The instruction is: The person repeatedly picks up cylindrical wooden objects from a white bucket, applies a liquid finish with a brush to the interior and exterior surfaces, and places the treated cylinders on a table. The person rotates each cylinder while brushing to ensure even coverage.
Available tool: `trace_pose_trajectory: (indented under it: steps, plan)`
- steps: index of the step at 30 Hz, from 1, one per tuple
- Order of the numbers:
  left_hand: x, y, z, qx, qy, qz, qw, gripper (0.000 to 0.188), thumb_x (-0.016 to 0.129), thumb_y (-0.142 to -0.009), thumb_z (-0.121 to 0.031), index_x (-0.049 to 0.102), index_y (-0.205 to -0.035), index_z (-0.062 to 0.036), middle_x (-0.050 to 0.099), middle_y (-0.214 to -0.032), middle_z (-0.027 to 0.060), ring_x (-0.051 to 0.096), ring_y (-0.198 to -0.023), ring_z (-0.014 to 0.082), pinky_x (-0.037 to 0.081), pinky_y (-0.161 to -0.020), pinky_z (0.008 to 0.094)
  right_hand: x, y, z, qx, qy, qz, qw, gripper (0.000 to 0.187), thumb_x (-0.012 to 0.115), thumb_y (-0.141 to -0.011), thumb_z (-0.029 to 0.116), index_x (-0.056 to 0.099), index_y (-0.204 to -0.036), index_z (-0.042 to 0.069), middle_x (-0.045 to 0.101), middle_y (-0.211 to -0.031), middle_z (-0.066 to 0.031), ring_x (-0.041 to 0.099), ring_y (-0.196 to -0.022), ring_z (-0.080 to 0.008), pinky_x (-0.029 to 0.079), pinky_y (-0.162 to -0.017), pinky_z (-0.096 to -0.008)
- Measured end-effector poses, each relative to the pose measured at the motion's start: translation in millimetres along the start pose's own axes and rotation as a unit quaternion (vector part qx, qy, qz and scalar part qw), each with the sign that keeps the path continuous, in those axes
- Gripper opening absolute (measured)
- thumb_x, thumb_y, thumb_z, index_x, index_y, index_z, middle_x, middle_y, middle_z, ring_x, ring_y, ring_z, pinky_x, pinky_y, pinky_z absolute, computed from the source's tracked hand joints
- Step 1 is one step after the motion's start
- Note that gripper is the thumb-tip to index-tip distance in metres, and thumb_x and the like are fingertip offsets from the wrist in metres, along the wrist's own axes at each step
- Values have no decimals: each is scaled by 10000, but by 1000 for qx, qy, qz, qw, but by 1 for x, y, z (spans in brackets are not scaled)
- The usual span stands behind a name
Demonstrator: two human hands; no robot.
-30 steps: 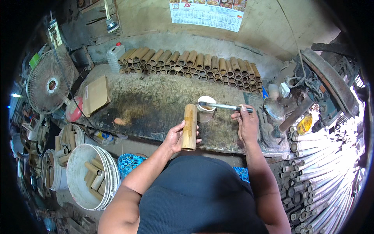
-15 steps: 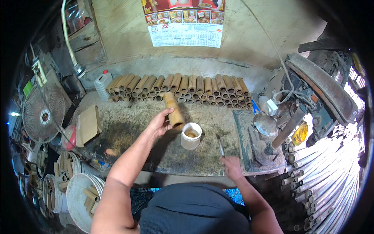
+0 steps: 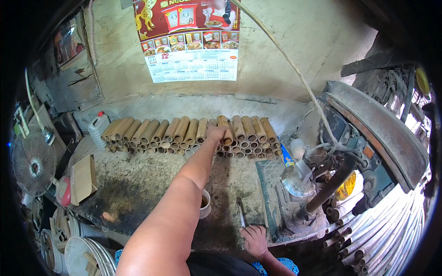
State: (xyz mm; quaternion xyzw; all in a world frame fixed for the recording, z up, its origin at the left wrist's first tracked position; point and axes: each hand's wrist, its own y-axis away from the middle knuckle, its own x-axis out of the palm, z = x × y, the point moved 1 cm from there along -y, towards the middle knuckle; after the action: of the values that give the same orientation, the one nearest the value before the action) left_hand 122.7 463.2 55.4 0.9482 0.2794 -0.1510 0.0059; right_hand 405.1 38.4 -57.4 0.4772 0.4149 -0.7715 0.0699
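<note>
My left arm stretches across the bench to a stack of cut bamboo tubes (image 3: 182, 129) along the wall. There my left hand (image 3: 215, 133) is closed on one bamboo tube (image 3: 223, 123) on the top row, its fingers partly hidden. Under my forearm stands a pale pot (image 3: 206, 209) with brownish liquid inside, half covered by the arm. Low on the bench, my right hand (image 3: 254, 239) rests with its fingers around the near end of a slim brush (image 3: 241, 212), whose dark tip points away from me.
A dusty machine (image 3: 301, 202) with a thick post stands at the right, beside long bamboo poles (image 3: 382, 230). To the left are a brown envelope (image 3: 84, 180), a plastic jug (image 3: 98, 130), a fan (image 3: 34, 161) and buckets (image 3: 83, 257) of bamboo pieces.
My left hand has carried the bamboo tube from beside the pot forward to the stack. The right hand stays low on the bench with the brush. The view has tilted up.
</note>
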Motion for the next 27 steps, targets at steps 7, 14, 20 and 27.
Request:
trace_pose_trajectory:
  steps: [7, 14, 20, 27]
  plan:
    - [-10, 11, -10, 108, -122, 54, 985, 518, 730, -829, -266, 565, -1255, -21, 691, -1140, 238, 668, -1080, 383, 514, -942, 447, 3, 1, -4, -1, -17, -5, 1000, 433, 659, -804, 125, 673, -1236, 141, 652, -1092, -75, 585, -1124, -272, 403, -997, -501]
    - [-9, 21, -1, 186, -102, 31, 977, 375, 741, -825, -221, 591, -1108, -27, 725, -948, 184, 711, -914, 350, 545, -827, 423, 5, 2, -5, 4, -7, -7, 1000, 385, 693, -773, 113, 686, -1158, 111, 654, -1078, -83, 595, -1102, -284, 425, -980, -498]
    - [-55, 11, -3, 183, -32, 5, 983, 335, 729, -846, -176, 620, -1121, -19, 695, -923, 149, 682, -843, 304, 536, -800, 402, 3, 0, -3, 3, -9, -17, 1000, 385, 685, -787, 95, 684, -1172, 109, 649, -1093, -85, 592, -1108, -286, 423, -974, -494]
    - [-250, 91, 11, 132, 73, 101, 983, 345, 763, -920, -204, 642, -1197, -37, 665, -984, 45, 636, -816, 127, 544, -654, 291, 2, -2, 0, 23, -34, -40, 998, 446, 667, -748, 29, 672, -1188, 102, 640, -1103, -101, 590, -1119, -307, 423, -985, -490]
